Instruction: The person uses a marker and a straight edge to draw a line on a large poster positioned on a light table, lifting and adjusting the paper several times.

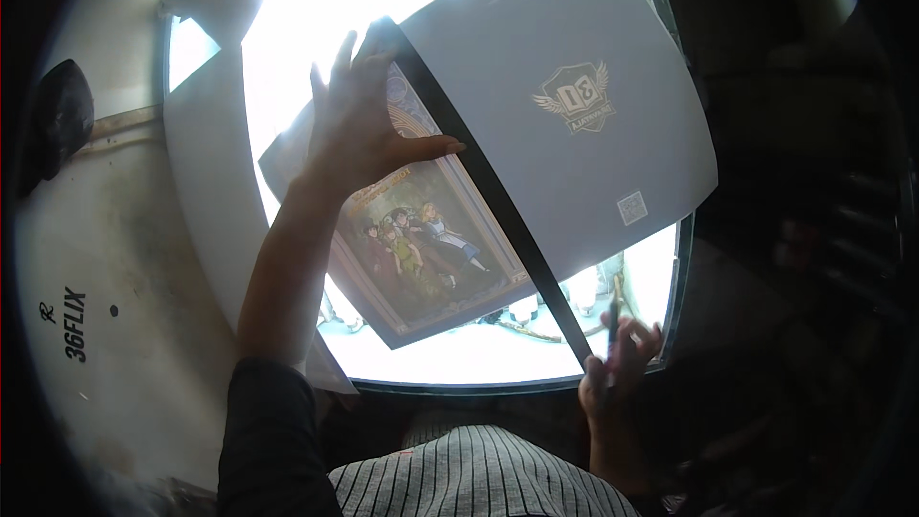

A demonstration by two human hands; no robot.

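Left hand (354, 139) spread wide, thumb on one straight black strip (517, 235); right hand (620, 369) closed around one slim dark tool (613, 321), blurred, near strip's lower end. Strip runs diagonally over printed sheet (661, 148): left part bordered illustration (416, 254), right part grey, one winged crest (576, 98), one square code (633, 209). Sheet on lit panel (431, 359); left hand, forearm (282, 278) hide some illustration.

Harsh glare from lightbox (455, 356); murky edges
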